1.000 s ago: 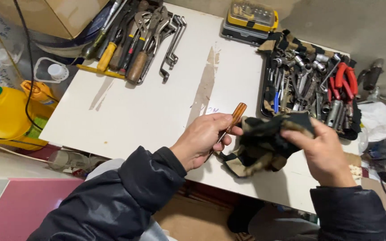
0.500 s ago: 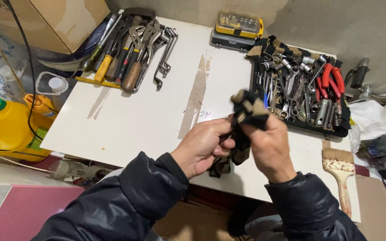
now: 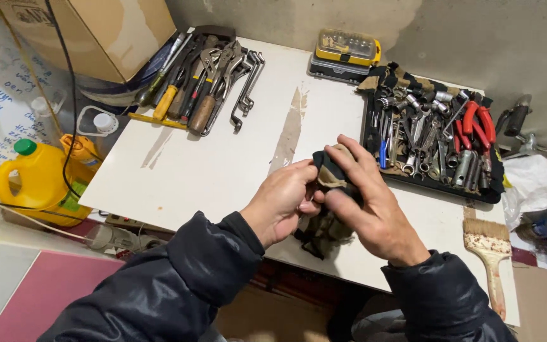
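Over the near edge of the white tabletop (image 3: 223,158), my left hand (image 3: 283,202) and my right hand (image 3: 365,209) meet around a dark camouflage cloth (image 3: 327,228). The cloth is bunched between the fingers of both hands and hangs down below them. My right hand presses the cloth from above with fingers spread over it. A screwdriver held earlier in my left hand is hidden under the cloth.
A black tray (image 3: 432,183) of sockets, wrenches and red-handled pliers sits at the right. Pliers, screwdrivers and wrenches (image 3: 207,79) lie at the back left. A yellow bit case (image 3: 346,50) stands at the back, a paintbrush (image 3: 492,256) at the right edge, a yellow jug (image 3: 33,183) left.
The orange screwdriver handle seen a second ago is now covered by the cloth. My right hand came in from the right and now lies over the cloth beside my left hand.
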